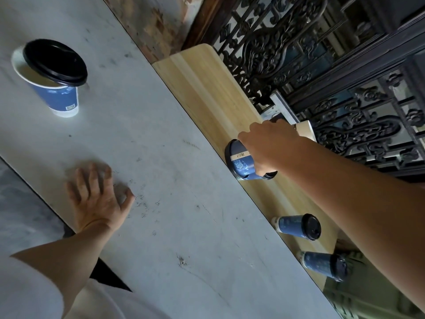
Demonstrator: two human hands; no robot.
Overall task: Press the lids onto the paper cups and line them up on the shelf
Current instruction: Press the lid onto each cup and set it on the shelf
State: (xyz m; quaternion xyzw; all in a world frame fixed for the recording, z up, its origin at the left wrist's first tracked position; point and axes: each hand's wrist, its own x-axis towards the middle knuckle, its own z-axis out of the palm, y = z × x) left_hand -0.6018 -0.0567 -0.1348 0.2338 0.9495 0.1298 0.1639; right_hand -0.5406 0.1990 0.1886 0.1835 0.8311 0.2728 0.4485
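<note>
Head view: two done, near shelf cup (296, 226) and end shelf cup (322, 264) standing on shelf (207, 88). Right hand (264, 146) grips third cup (241, 168) over shelf middle, long axis matching theirs, lid same way, probably upright; touchdown I can't confirm. Left hand (96, 203) flat, fingers spread, on table (172, 226) beside shelf. Last cup (58, 97) off shelf, lid (55, 62) askew, unpressed.

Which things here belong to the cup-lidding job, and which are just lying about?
Job: right hand gripping blue cup; wooden shelf; lidded cups on it; table cup with black lid askew.
Not part: left hand flat on grey table; carved screen.
</note>
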